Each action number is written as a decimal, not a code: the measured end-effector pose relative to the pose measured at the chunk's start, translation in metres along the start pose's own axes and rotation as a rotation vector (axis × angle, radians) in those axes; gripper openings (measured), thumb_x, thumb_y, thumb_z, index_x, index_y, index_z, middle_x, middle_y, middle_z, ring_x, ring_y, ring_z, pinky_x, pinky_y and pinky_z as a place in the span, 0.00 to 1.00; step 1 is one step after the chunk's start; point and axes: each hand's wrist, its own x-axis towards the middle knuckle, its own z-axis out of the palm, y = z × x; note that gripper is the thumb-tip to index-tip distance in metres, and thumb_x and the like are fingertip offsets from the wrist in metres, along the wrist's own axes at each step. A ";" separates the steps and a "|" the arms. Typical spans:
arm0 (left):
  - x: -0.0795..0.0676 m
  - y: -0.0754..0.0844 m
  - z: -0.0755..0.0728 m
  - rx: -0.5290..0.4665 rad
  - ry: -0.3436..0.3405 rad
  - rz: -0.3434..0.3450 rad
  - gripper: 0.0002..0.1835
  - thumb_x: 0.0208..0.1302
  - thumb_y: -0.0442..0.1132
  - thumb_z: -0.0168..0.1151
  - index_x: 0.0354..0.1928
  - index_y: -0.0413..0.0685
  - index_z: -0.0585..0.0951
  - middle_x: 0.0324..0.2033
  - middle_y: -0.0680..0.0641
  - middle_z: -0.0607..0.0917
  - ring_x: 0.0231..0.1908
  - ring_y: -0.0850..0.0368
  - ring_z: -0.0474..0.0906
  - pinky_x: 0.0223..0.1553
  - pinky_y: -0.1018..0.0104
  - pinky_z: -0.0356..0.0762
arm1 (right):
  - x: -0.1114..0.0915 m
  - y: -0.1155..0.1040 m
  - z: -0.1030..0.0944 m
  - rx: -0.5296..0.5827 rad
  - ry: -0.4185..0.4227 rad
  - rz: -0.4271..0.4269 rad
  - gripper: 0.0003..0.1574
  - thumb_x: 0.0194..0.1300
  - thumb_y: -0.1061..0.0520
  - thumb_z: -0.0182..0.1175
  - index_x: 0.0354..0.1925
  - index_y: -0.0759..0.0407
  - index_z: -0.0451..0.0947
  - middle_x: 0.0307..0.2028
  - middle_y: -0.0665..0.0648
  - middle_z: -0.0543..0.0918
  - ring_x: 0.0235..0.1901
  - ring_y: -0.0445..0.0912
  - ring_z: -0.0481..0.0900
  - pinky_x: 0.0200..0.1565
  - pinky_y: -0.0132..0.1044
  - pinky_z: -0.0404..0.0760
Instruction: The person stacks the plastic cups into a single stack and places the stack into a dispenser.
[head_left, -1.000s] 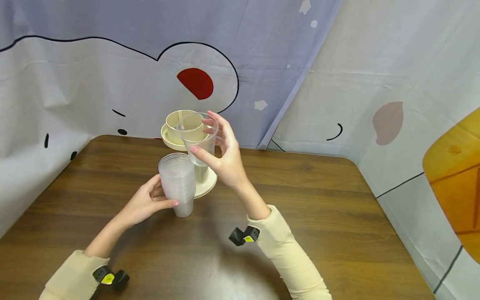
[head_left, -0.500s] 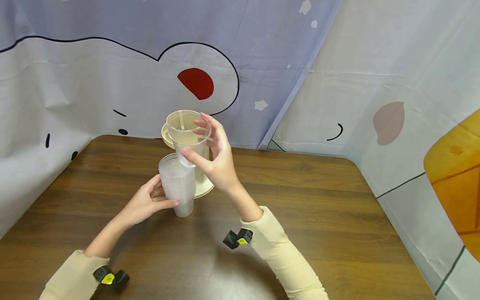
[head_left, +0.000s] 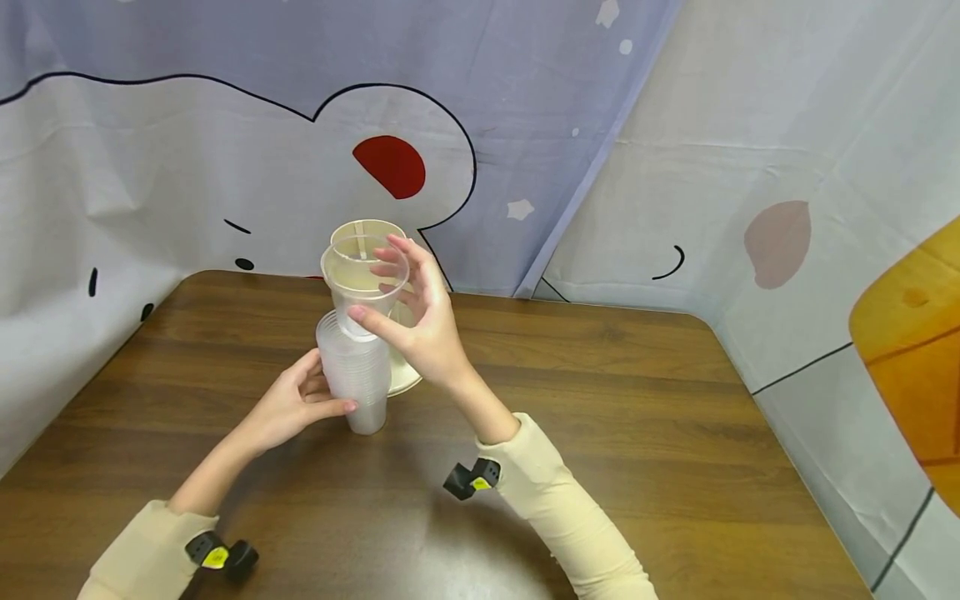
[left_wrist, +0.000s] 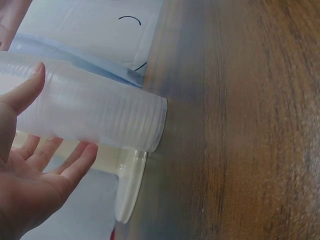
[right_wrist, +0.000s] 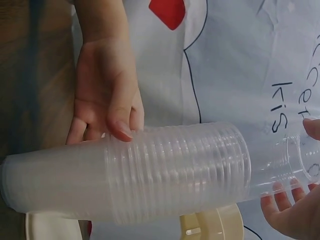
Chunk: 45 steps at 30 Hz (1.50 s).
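A tall nested stack of clear plastic cups (head_left: 358, 379) stands upright on the table. My left hand (head_left: 294, 406) grips it at the side, thumb in front and fingers behind. Over the stack, my right hand (head_left: 422, 329) holds a single clear plastic cup (head_left: 342, 293) between thumb and fingers, mouth upward. In the right wrist view the bottom of that cup (right_wrist: 267, 160) is at the mouth of the stack (right_wrist: 175, 167), seemingly just inside it. The left wrist view shows the stack's base (left_wrist: 157, 125) and my left fingers around its side.
Close behind the cups is a cream stand (head_left: 407, 375) with a round base and a cylindrical holder on top, partly hidden by cups and right hand. The wooden table (head_left: 600, 433) meets a printed curtain (head_left: 555, 167) at its back and right edges.
My right hand has moved left and slightly down with the single cup, from beside the stack's top to directly over its mouth. My left hand and the stack have stayed still.
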 end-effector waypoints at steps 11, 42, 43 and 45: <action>0.001 -0.001 0.003 -0.019 -0.002 0.012 0.41 0.59 0.33 0.67 0.70 0.40 0.56 0.62 0.34 0.71 0.49 0.72 0.77 0.49 0.75 0.79 | -0.002 0.005 0.000 0.015 -0.027 0.001 0.45 0.55 0.73 0.62 0.67 0.67 0.53 0.59 0.74 0.68 0.59 0.64 0.70 0.63 0.58 0.70; -0.001 0.000 0.001 -0.018 -0.010 -0.002 0.42 0.59 0.33 0.67 0.71 0.40 0.55 0.62 0.33 0.70 0.51 0.68 0.77 0.49 0.72 0.80 | -0.018 0.027 0.005 -0.217 -0.083 0.144 0.43 0.57 0.62 0.66 0.66 0.56 0.57 0.62 0.60 0.71 0.61 0.49 0.71 0.60 0.34 0.72; -0.001 0.000 0.001 -0.023 -0.011 -0.001 0.42 0.59 0.33 0.67 0.71 0.40 0.55 0.62 0.33 0.70 0.50 0.69 0.77 0.49 0.72 0.81 | -0.018 0.027 0.005 -0.222 -0.087 0.146 0.43 0.57 0.62 0.66 0.66 0.56 0.57 0.62 0.60 0.71 0.61 0.48 0.71 0.60 0.34 0.72; -0.002 -0.001 0.000 -0.030 -0.013 0.002 0.42 0.59 0.32 0.67 0.72 0.40 0.54 0.62 0.33 0.70 0.49 0.71 0.77 0.48 0.73 0.81 | -0.019 0.027 0.005 -0.227 -0.098 0.152 0.42 0.57 0.62 0.66 0.66 0.56 0.58 0.63 0.60 0.71 0.61 0.48 0.71 0.60 0.34 0.72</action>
